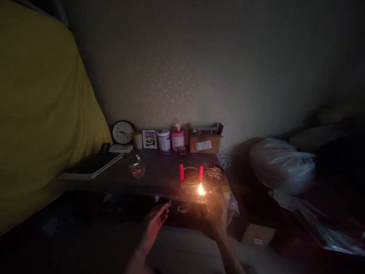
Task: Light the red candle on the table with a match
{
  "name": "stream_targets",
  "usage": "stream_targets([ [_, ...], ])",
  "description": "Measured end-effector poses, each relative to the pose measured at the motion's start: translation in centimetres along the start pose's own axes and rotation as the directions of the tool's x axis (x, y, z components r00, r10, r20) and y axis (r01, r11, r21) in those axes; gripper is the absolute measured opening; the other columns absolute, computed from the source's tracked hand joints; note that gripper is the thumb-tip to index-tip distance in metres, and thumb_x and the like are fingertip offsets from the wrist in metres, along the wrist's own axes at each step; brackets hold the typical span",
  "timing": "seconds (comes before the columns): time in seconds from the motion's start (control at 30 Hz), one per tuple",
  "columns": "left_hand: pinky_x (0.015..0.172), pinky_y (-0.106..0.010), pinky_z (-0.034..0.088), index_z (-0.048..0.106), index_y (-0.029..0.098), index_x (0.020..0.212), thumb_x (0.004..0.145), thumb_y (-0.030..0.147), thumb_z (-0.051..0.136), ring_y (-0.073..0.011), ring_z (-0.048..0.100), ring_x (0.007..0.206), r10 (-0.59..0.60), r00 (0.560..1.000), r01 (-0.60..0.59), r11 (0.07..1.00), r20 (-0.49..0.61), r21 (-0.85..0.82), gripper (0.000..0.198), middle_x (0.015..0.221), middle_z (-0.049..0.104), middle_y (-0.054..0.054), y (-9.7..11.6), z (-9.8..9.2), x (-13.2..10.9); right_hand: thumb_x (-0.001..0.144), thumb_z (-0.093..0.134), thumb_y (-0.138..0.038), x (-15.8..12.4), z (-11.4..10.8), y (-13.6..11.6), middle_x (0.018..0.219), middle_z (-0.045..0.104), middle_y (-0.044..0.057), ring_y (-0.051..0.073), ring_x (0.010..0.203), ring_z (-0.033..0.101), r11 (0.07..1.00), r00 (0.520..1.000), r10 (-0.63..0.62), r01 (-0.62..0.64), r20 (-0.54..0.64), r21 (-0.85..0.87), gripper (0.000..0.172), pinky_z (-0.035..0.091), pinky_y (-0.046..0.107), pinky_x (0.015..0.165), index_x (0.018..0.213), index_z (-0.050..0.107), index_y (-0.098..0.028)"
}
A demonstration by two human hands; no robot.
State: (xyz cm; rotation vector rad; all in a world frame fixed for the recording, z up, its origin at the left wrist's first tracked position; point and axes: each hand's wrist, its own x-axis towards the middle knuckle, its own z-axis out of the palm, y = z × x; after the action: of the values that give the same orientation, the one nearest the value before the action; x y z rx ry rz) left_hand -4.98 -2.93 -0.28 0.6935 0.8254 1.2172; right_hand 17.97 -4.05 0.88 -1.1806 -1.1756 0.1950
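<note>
My left hand [153,224] is closed on a small, pale and reddish box, apparently a matchbox [165,206], at the front of the dark table. My right hand [216,211] is blurred, with a burning match [203,193] pinched in its fingers; the bright flame hides most of the stick. Two upright red candles [181,172] stand just beyond the flame, one on each side of a round dish [190,175] of small dark bits. The right-hand red candle [201,172] is nearest the flame. Right of it sits a round dish of loose matchsticks [213,172].
Along the wall stand a round clock [122,132], a panda picture [149,139], a white tub [164,140], a pink tub [178,140] and an open cardboard box [203,144]. A small clear packet [136,170] lies on the left. White bags [282,163] are at right.
</note>
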Motion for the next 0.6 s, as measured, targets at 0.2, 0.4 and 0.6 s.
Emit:
stream_targets([
  [0.2, 0.081, -0.032, 0.045, 0.071, 0.017, 0.082, 0.057, 0.031, 0.076, -0.022, 0.062, 0.09, -0.001, 0.999, 0.001, 1.0, -0.037, -0.001, 0.029, 0.102, 0.069, -0.01, 0.2, 0.1, -0.2, 0.08, 0.053, -0.04, 0.2, -0.2, -2.0, 0.082, 0.061, 0.005, 0.021, 0.077, 0.057, 0.992, 0.995, 0.093, -0.09, 0.031, -0.088, 0.025, 0.045, 0.031, 0.067, 0.078, 0.065, -0.018],
  [0.4, 0.083, -0.033, 0.045, 0.07, 0.018, 0.085, 0.061, 0.031, 0.074, -0.0224, 0.062, 0.093, 0.002, 0.999, -0.003, 1.0, -0.041, -0.007, 0.028, 0.101, 0.069, -0.01, 0.2, 0.1, -0.4, 0.079, 0.055, -0.041, 0.2, -0.3, -2.6, 0.08, 0.061, 0.004, 0.021, 0.077, 0.058, 0.995, 0.995, 0.095, -0.094, 0.035, -0.029, 0.024, 0.046, 0.031, 0.067, 0.078, 0.063, -0.018],
  [0.6, 0.081, -0.032, 0.045, 0.07, 0.018, 0.084, 0.061, 0.031, 0.074, -0.0223, 0.062, 0.094, 0.002, 0.999, -0.003, 1.0, -0.05, -0.017, 0.027, 0.104, 0.068, -0.01, 0.3, 0.2, -0.4, 0.078, 0.056, -0.045, 0.3, 0.0, -2.8, 0.078, 0.065, 0.003, 0.021, 0.077, 0.058, 0.976, 0.976, 0.214, -0.215, 0.038, 0.04, 0.028, 0.045, 0.033, 0.069, 0.08, 0.063, -0.019],
])
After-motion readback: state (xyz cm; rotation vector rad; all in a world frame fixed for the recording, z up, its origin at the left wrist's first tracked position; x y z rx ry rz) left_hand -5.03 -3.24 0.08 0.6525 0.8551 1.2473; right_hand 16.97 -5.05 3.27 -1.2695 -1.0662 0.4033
